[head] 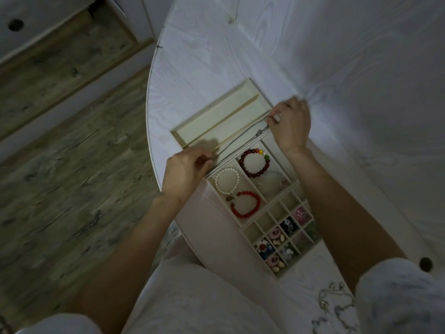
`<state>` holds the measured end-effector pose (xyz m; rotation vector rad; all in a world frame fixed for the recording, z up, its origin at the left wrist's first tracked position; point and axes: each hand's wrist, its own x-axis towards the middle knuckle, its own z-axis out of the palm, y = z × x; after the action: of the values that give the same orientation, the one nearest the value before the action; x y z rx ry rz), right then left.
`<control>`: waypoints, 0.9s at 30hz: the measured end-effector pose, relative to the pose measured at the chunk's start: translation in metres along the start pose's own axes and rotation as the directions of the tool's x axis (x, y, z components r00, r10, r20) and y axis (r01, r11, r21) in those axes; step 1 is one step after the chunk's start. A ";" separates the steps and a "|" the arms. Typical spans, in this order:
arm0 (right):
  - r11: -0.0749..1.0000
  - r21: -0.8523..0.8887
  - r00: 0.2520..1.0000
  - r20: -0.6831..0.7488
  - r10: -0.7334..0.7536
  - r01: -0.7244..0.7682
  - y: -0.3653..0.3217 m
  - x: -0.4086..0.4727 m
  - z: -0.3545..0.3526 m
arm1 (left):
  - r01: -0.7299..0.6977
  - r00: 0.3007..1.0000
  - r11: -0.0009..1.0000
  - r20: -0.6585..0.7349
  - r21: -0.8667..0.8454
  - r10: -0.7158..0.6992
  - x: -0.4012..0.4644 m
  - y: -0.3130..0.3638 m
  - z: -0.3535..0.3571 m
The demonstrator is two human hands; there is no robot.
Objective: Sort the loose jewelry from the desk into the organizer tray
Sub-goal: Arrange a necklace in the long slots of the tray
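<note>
Both hands held one thin silver chain (240, 143) stretched over the organizer tray (243, 224) on the white surface (337, 68). Left hand (183, 173), at 8 o'clock of the chain, had its grip pinched together on the near end. Right hand (290, 125), at 2 o'clock, had its grip clamped on the far end. I noted the chain lay along the tray's long slot. Red bracelet (246, 204) and pearl bracelet (227, 180) sat in one compartment.

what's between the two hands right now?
A thin silver chain, held taut from left hand to right hand over the tray's long compartment, head view.
</note>
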<state>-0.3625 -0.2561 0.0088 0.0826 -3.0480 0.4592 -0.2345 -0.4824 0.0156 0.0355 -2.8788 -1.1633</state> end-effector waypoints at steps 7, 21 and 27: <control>0.987 0.158 0.997 -0.073 0.039 -0.027 0.003 -0.006 -0.003 | -0.156 0.984 0.957 -0.041 0.245 0.171 -0.006 -0.009 -0.001; 0.973 -0.163 0.986 0.053 -0.157 0.164 0.008 -0.019 -0.002 | -0.262 0.964 0.755 0.205 0.602 0.171 -0.012 -0.010 -0.003; 0.977 -0.136 0.987 0.011 -0.163 0.163 0.008 -0.024 -0.001 | -0.273 0.962 0.760 0.184 0.589 0.203 -0.013 -0.009 -0.005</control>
<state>-0.3392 -0.2471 0.0061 0.3226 -3.0287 0.2383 -0.2213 -0.4917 0.0122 -0.3795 -3.0930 -0.1584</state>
